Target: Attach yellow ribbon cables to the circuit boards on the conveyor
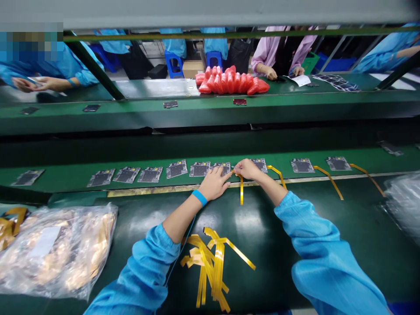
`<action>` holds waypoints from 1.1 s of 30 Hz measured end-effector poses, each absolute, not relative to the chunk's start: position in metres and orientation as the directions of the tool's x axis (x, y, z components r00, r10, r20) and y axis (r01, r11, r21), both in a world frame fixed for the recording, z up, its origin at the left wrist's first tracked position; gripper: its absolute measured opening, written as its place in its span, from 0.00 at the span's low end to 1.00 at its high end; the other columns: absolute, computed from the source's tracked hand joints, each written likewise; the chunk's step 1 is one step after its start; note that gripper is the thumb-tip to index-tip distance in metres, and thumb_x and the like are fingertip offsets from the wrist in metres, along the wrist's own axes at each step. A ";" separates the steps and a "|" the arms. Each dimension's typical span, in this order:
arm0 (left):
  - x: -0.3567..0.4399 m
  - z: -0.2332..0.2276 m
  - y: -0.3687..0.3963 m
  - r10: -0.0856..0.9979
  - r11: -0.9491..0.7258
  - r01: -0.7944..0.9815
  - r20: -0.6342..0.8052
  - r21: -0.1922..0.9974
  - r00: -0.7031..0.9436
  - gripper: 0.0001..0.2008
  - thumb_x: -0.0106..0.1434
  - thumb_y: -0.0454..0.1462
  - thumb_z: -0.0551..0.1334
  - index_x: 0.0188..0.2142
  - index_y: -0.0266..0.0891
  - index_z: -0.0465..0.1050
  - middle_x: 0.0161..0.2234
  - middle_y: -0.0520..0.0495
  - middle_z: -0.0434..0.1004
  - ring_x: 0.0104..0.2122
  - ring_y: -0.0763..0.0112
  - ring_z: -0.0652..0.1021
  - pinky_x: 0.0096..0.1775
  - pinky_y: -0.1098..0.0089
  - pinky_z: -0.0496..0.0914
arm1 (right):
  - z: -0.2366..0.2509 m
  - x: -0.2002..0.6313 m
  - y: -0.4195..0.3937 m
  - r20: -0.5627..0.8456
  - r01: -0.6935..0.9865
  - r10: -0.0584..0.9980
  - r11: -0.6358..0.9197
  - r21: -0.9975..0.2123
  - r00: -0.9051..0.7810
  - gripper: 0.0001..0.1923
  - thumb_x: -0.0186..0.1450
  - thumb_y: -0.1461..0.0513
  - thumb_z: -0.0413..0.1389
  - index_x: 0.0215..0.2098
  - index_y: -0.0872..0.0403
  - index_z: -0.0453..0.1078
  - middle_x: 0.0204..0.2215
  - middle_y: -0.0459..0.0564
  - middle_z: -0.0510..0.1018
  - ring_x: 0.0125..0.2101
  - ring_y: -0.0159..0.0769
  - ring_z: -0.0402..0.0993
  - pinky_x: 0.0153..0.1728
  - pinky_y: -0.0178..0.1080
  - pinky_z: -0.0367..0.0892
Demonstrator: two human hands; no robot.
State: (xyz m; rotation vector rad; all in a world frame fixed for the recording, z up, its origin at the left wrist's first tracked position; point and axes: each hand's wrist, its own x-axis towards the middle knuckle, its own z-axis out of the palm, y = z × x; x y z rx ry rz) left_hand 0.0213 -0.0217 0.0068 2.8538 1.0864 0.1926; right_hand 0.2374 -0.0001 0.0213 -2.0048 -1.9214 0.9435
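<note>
My left hand (215, 183), with a blue wrist strap (200, 197) above it, rests its spread fingers on the near edge of a circuit board (223, 167). The index finger reaches to the board's right corner. Right there, my right hand (246, 169) pinches the upper end of a yellow flex cable (242, 192), whose tail hangs down over the belt edge. The exact contact between cable and board is hidden by the fingertips. Partly behind my right hand lies another board (261, 165) with a yellow flex cable (277, 173) at its right corner.
More boards (150, 174) line the green belt, two on the right with cables. A loose pile of yellow flex cables (218, 267) lies before me. Plastic bags (59, 249) sit left and right (405, 201). Across stand red wrapped bundles (229, 82) and co-workers.
</note>
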 end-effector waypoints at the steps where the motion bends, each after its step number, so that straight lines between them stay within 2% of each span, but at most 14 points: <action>1: 0.025 0.008 -0.023 0.673 -0.740 0.665 0.081 0.107 0.736 0.24 0.74 0.46 0.58 0.66 0.45 0.69 0.60 0.32 0.70 0.58 0.45 0.71 0.54 0.51 0.68 | 0.022 0.238 -0.001 -0.299 0.827 0.953 -0.128 -0.548 -0.051 0.10 0.67 0.62 0.61 0.32 0.55 0.85 0.27 0.48 0.85 0.27 0.33 0.76 0.28 0.32 0.61; 4: 0.036 0.011 -0.028 0.688 -0.725 0.685 0.069 0.068 0.722 0.24 0.75 0.48 0.57 0.66 0.44 0.70 0.60 0.32 0.70 0.58 0.44 0.71 0.53 0.51 0.68 | 0.026 0.240 -0.005 -0.293 0.848 0.955 -0.125 -0.515 -0.037 0.09 0.67 0.61 0.61 0.34 0.53 0.85 0.31 0.49 0.86 0.31 0.35 0.78 0.30 0.33 0.61; 7: 0.044 0.011 -0.031 0.698 -0.716 0.697 0.073 0.037 0.713 0.24 0.75 0.48 0.57 0.65 0.43 0.70 0.60 0.30 0.70 0.58 0.43 0.71 0.53 0.50 0.69 | 0.029 0.243 -0.010 -0.246 0.881 0.969 -0.090 -0.464 -0.031 0.10 0.69 0.58 0.61 0.40 0.50 0.85 0.38 0.50 0.87 0.38 0.39 0.81 0.33 0.33 0.63; 11: 0.050 0.011 -0.033 0.698 -0.714 0.699 0.089 0.026 0.710 0.24 0.74 0.49 0.58 0.64 0.44 0.71 0.59 0.32 0.71 0.57 0.45 0.71 0.52 0.52 0.70 | 0.031 0.247 -0.014 -0.164 0.915 0.983 0.011 -0.404 -0.085 0.19 0.77 0.55 0.50 0.41 0.50 0.83 0.43 0.52 0.86 0.43 0.41 0.81 0.38 0.34 0.64; 15: 0.057 0.013 -0.033 0.705 -0.707 0.707 0.075 0.006 0.705 0.24 0.74 0.50 0.57 0.63 0.41 0.72 0.58 0.30 0.72 0.55 0.44 0.71 0.51 0.51 0.70 | 0.030 0.248 -0.014 -0.166 0.898 0.979 0.035 -0.439 -0.119 0.13 0.75 0.59 0.53 0.46 0.49 0.81 0.45 0.49 0.85 0.45 0.40 0.80 0.39 0.34 0.64; 20: 0.063 0.010 -0.034 0.711 -0.703 0.706 0.075 0.083 0.699 0.22 0.74 0.48 0.57 0.62 0.42 0.72 0.59 0.30 0.71 0.55 0.42 0.71 0.51 0.48 0.70 | 0.025 0.254 -0.017 -0.184 0.921 0.978 0.019 -0.390 -0.099 0.07 0.73 0.59 0.59 0.44 0.49 0.79 0.42 0.48 0.85 0.43 0.41 0.80 0.40 0.36 0.64; 25: 0.063 0.010 -0.037 0.693 -0.721 0.689 0.067 0.075 0.717 0.22 0.74 0.47 0.58 0.63 0.41 0.71 0.65 0.29 0.67 0.61 0.39 0.69 0.55 0.45 0.69 | 0.022 0.261 -0.019 -0.175 0.952 0.978 0.052 -0.300 -0.109 0.08 0.74 0.59 0.57 0.44 0.50 0.78 0.45 0.51 0.83 0.44 0.42 0.79 0.43 0.38 0.64; 27: 0.060 0.013 -0.035 0.685 -0.728 0.677 0.071 0.111 0.725 0.22 0.74 0.46 0.57 0.63 0.41 0.70 0.65 0.31 0.68 0.63 0.41 0.69 0.57 0.47 0.69 | 0.023 0.264 -0.022 -0.170 0.956 0.978 0.065 -0.285 -0.117 0.08 0.75 0.60 0.55 0.45 0.50 0.78 0.45 0.52 0.83 0.43 0.42 0.79 0.43 0.38 0.64; 30: 0.047 0.017 -0.029 0.691 -0.720 0.661 0.127 0.211 0.712 0.21 0.76 0.42 0.54 0.64 0.41 0.70 0.65 0.35 0.70 0.65 0.47 0.69 0.59 0.50 0.69 | 0.027 0.267 -0.033 -0.078 0.943 0.990 0.090 -0.320 -0.121 0.10 0.76 0.60 0.53 0.46 0.51 0.77 0.45 0.53 0.82 0.44 0.42 0.78 0.43 0.38 0.64; 33: 0.025 0.015 -0.019 0.727 -0.684 0.686 0.167 0.248 0.665 0.23 0.76 0.41 0.52 0.66 0.39 0.68 0.68 0.36 0.67 0.69 0.49 0.64 0.65 0.48 0.64 | 0.036 0.256 -0.057 -0.019 0.895 0.987 0.134 -0.426 -0.157 0.11 0.74 0.57 0.57 0.49 0.52 0.77 0.42 0.51 0.81 0.41 0.40 0.77 0.40 0.37 0.64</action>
